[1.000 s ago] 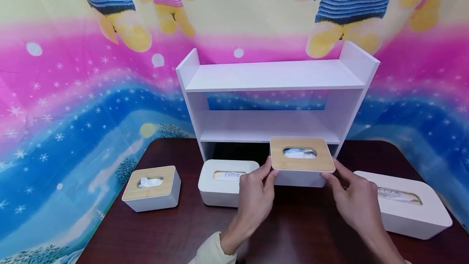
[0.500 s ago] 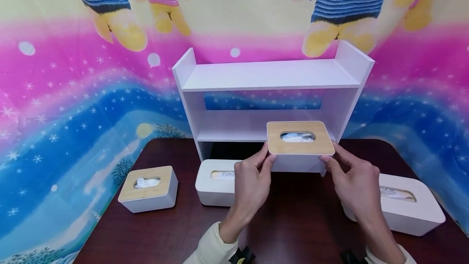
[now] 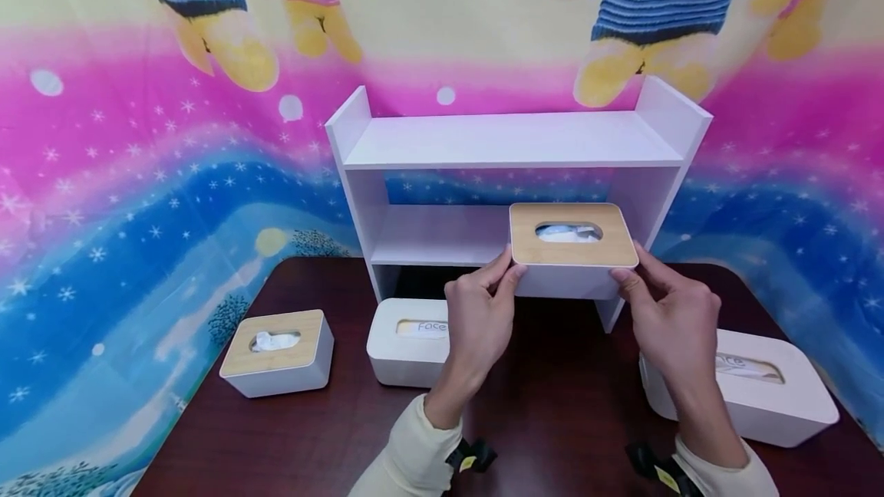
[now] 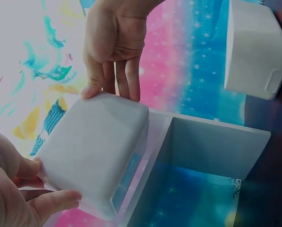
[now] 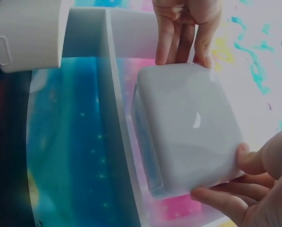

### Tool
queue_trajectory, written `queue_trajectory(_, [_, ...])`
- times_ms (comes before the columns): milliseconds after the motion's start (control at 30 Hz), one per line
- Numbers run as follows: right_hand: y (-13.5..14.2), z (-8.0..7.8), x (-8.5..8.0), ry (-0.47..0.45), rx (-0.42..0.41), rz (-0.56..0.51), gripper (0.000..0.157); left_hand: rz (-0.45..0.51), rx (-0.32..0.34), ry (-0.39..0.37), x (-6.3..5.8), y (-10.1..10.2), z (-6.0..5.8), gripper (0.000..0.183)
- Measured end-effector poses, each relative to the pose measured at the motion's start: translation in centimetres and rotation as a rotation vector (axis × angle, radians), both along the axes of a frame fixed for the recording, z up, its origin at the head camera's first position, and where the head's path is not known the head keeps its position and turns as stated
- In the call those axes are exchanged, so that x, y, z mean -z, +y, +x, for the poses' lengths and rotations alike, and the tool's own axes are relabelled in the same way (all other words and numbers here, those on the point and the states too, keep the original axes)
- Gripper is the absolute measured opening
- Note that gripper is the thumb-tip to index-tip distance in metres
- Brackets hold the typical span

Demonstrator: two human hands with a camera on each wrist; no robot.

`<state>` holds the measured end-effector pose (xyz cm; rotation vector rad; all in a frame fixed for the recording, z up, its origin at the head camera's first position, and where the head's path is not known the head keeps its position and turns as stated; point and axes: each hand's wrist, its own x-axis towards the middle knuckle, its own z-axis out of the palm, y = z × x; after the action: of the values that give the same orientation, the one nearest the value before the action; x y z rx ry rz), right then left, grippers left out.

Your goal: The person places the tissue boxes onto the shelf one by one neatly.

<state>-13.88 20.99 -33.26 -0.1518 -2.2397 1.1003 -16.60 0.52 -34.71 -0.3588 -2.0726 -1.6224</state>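
- Left hand (image 3: 479, 314) and right hand (image 3: 668, 320) are both gripping the bamboo-lid tissue box (image 3: 570, 248) by its ends, fingers curled round it, holding it level at the shelf unit's (image 3: 511, 146) middle shelf.
- Four boxes in all: two bamboo-lid, counting the one (image 3: 276, 352) sitting on the counter (image 3: 552, 413); two white, (image 3: 409, 340) and (image 3: 749, 386).

Both hands, left (image 3: 476, 320) and right (image 3: 673, 320), raised, fingers pinching inward.

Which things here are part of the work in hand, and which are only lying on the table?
In hand:
- wooden-lid tissue box, held by left hand and right hand
- white shelf, middle level beside the box

Lying about:
- second wooden-lid box
- small white box
- long white box
- dark table
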Motion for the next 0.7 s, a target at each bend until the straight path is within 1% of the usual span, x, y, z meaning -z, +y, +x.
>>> queue_trajectory(167, [-0.1, -1.6, -0.2, 0.026, 0.041, -0.027, 0.05, 0.058, -0.024, -0.004, 0.0, 0.7, -1.5, 0.04])
queue_trajectory(333, [-0.2, -2.8, -0.2, 0.038, 0.081, -0.066, 0.049, 0.106, -0.033, -0.019, -0.1, 1.3, -2.6, 0.038])
queue_trajectory(600, [0.0, -4.6, 0.5, 0.099, 0.102, -0.129, 0.047, 0.156, -0.061, -0.027, 0.2, 2.5, -4.3, 0.036])
queue_trajectory(700, [0.1, -5.0, 0.7, 0.107, 0.13, -0.136, 0.045, 0.166, -0.072, -0.027, 0.3, 3.0, -4.8, 0.035])
